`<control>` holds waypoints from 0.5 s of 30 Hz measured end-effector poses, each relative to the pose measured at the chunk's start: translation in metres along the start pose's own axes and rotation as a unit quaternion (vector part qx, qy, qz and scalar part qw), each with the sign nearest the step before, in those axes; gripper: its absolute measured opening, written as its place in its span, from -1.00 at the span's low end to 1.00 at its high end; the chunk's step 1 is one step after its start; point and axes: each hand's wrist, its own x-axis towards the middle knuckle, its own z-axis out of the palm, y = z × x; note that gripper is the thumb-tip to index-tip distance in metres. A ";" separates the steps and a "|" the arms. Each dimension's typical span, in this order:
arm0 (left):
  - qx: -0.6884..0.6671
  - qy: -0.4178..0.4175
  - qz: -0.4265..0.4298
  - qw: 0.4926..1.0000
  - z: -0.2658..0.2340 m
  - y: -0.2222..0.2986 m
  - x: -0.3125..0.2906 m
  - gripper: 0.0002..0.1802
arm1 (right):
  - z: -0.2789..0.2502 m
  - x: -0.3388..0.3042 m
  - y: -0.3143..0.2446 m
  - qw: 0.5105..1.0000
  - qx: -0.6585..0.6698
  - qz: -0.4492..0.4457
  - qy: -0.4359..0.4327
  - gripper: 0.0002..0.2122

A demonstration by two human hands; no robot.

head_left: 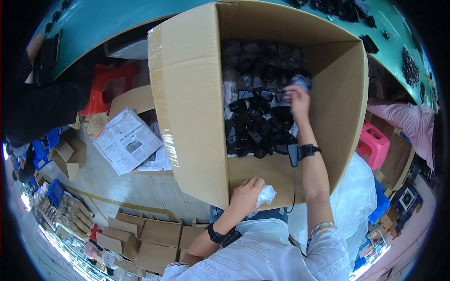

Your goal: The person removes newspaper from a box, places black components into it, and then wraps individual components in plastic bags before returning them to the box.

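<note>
Left hand (pixel 244 195) has a closed grip on a crumpled clear plastic bag (pixel 266 194), fist pressed against the near wall of the big cardboard box (pixel 192 117), right at its lower edge. Right hand (pixel 297 99) is deep inside the box, fingers curled round a small dark part (pixel 301 82) at the top of the pile of black parts (pixel 260 122); grip looks closed on it, though blur hides the fingertips. Right forearm runs straight up from the body over the near rim, wrist w/ a black watch (pixel 307 151) approx. level w/ the pile's near edge. Left arm is bent, elbow tucked low. Box walls stand high on both sides, so the right arm has room only up and back. Newspaper (pixel 126 139) lies on the floor left of the box, flat cartons (pixel 140 239) below it, pink stool (pixel 372 145) to the right.
</note>
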 end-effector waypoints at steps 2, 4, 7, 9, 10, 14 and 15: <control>-0.002 0.003 -0.003 1.000 -0.002 -0.002 -0.003 -0.57 | 0.023 -0.005 -0.004 0.991 -0.125 -0.015 -0.048 -0.76; -0.001 0.011 -0.010 1.000 -0.004 -0.001 -0.004 -0.57 | 0.048 -0.008 -0.015 0.981 -0.178 -0.002 -0.072 -0.78; -0.005 -0.005 0.004 1.000 -0.002 0.002 0.001 -0.58 | 0.069 -0.011 0.022 0.853 -0.466 -0.204 -0.116 -0.78; -0.001 -0.001 -0.007 1.000 -0.002 -0.001 0.000 -0.57 | 0.099 -0.020 0.035 0.826 -0.520 -0.159 -0.147 -0.72; 0.003 -0.001 -0.007 1.000 -0.003 0.000 0.000 -0.57 | 0.104 -0.018 0.039 0.800 -0.551 -0.185 -0.152 -0.77; -0.005 0.001 -0.017 1.000 -0.004 0.001 0.000 -0.55 | 0.129 -0.003 0.063 0.735 -0.624 -0.191 -0.181 -0.82; -0.005 -0.001 -0.022 1.000 -0.004 0.002 0.000 -0.55 | 0.130 0.003 0.067 0.737 -0.623 -0.192 -0.180 -0.82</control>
